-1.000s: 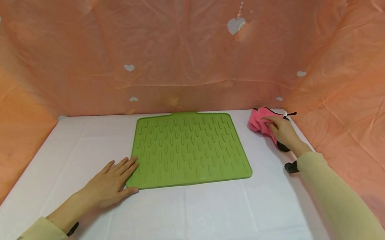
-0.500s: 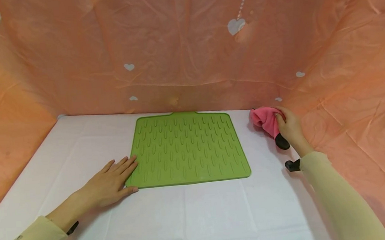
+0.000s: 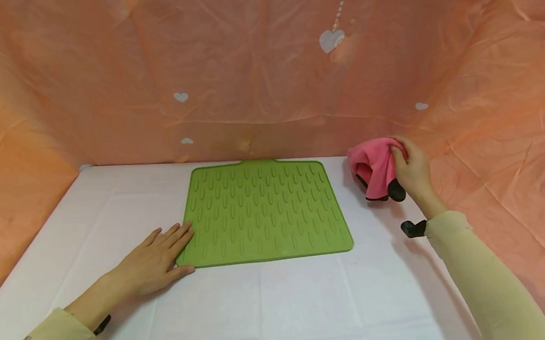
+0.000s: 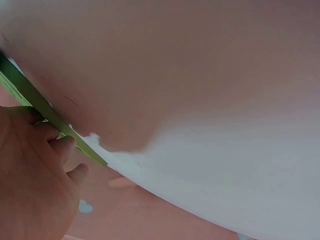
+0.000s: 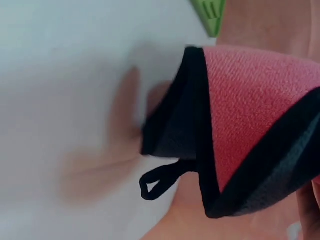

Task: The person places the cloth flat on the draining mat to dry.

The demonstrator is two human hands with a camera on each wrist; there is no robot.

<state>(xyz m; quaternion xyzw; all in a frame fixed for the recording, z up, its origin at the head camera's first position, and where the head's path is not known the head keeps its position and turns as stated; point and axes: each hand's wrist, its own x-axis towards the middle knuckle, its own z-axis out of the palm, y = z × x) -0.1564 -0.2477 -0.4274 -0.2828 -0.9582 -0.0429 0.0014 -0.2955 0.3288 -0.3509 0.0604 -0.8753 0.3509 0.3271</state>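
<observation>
In the head view, a green mat (image 3: 263, 213) with raised oval ridges lies flat on the white-covered table. My left hand (image 3: 152, 262) rests beside its lower left corner, fingers straight and spread, fingertips over the mat's left edge. At the far right, my right hand (image 3: 414, 172) grips a pink cleaning cloth (image 3: 372, 159) by its upper right part, thumb in front. The cloth hangs bunched in folds. Seen from the right wrist, the cloth (image 5: 255, 95) shows a black border, a dark grey reverse side and a small black hanging loop (image 5: 162, 180).
The white tablecloth (image 3: 302, 306) spreads around the mat. An orange curtain (image 3: 254, 59) with pale hearts rises right behind the table and along both sides. A black wrist mount (image 3: 414, 228) sticks out from the right sleeve.
The right hand has gone from pinching the top of the cloth to gripping its right side, and has raised it, so the cloth's lower part now hangs down. The left hand stays on the mat's edge.
</observation>
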